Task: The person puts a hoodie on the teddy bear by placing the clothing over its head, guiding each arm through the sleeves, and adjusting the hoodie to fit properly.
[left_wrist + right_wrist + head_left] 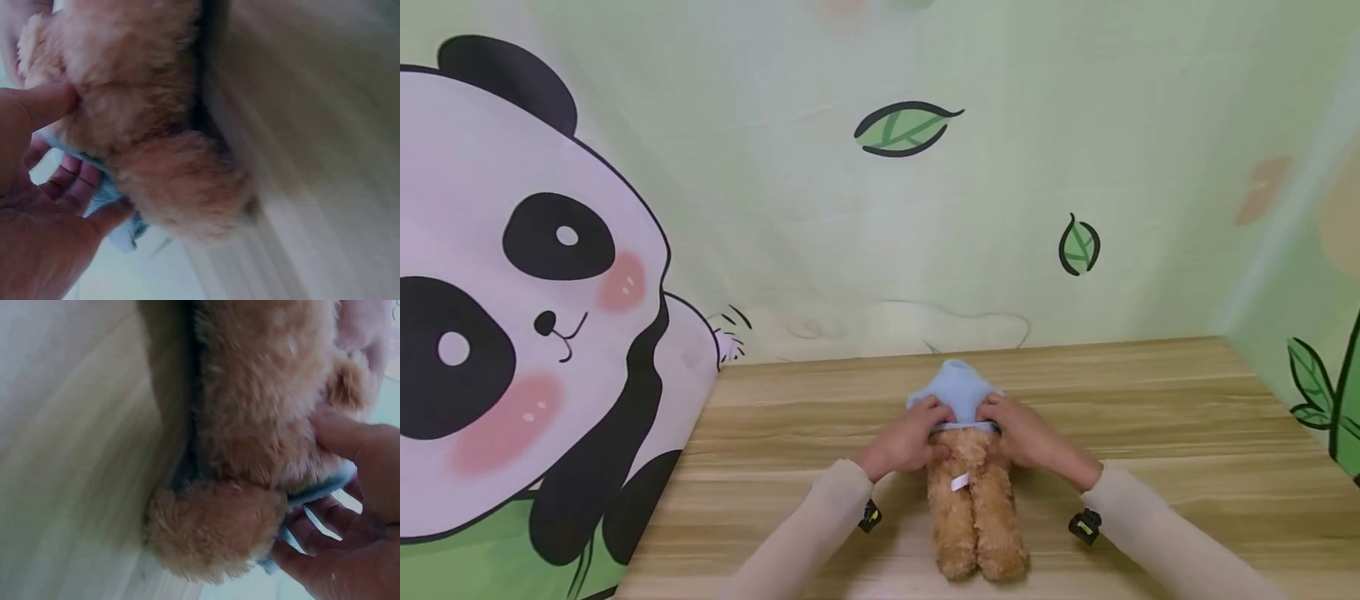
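A brown plush toy (977, 517) lies on the table with its two legs toward me and a small white tag (960, 482) on its body. Light blue cloth (957, 387), apparently a garment, covers its upper end; the head is hidden. My left hand (910, 437) grips the cloth's lower edge on the left, its thumb against the fur. On the other side my right hand (1026, 435) holds the same edge with curled fingers. Both wrist views show the fur (181, 187) close up, with the thumb on the plush and fingers at the blue edge (322, 487).
A wood-grain table (775, 433) runs back to a pale green wall sheet (775, 208) printed with leaves. A large printed panda (572, 333) fills the left side. Black wrist cameras (1086, 526) hang below both sleeves.
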{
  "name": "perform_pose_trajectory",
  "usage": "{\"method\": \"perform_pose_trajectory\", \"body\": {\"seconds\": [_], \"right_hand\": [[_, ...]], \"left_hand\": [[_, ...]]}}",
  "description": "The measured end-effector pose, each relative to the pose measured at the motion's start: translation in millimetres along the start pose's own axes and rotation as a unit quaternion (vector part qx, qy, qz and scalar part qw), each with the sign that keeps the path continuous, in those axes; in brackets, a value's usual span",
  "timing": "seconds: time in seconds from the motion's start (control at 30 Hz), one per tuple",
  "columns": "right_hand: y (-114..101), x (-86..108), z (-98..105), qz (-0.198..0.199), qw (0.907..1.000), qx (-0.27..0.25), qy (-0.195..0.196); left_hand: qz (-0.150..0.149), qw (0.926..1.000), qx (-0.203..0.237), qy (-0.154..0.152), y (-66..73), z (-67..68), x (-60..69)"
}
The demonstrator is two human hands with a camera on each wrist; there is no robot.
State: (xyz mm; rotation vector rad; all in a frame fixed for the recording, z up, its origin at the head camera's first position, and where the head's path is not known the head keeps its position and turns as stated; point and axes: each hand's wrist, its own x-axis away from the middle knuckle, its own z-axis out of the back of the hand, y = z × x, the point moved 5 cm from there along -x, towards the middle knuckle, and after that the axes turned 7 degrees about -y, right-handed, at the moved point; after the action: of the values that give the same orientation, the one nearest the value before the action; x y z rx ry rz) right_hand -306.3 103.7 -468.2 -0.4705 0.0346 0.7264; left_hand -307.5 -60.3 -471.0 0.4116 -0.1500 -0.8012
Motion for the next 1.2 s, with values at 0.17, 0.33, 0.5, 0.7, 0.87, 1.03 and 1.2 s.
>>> {"method": "perform_pose_trajectory", "body": {"seconds": [0.17, 0.33, 0.5, 0.7, 0.87, 1.03, 1.2], "right_hand": [[-7.5, 3.8, -1.2, -0.012, 0.9993, 0.018, 0.031], [-11.3, 6.8, -1.7, -0.001, 0.9975, 0.047, 0.052], [-14.4, 10.2, -6.4, 0.019, 0.9941, 0.085, 0.063], [-17.3, 12.8, -13.9, 0.042, 0.9891, 0.118, 0.077], [-20.4, 13.6, -19.2, 0.052, 0.9841, 0.148, 0.084], [-19.0, 14.6, -17.1, 0.022, 0.9903, 0.111, 0.081], [-16.7, 18.0, -8.2, -0.021, 0.9934, 0.060, 0.096]], "left_hand": [[-0.020, 0.9984, -0.047, 0.026, 3.3, -3.4, 4.8], [0.009, 0.9942, -0.102, 0.033, 8.3, -8.2, 5.2], [0.022, 0.9877, -0.145, 0.054, 14.7, -11.5, 5.7], [0.037, 0.9790, -0.188, 0.069, 19.0, -16.6, 5.6], [0.032, 0.9772, -0.192, 0.085, 21.1, -19.0, 6.1], [0.032, 0.9814, -0.162, 0.098, 20.0, -17.5, 9.5], [0.048, 0.9915, -0.076, 0.094, 12.8, -14.2, 15.9]]}}
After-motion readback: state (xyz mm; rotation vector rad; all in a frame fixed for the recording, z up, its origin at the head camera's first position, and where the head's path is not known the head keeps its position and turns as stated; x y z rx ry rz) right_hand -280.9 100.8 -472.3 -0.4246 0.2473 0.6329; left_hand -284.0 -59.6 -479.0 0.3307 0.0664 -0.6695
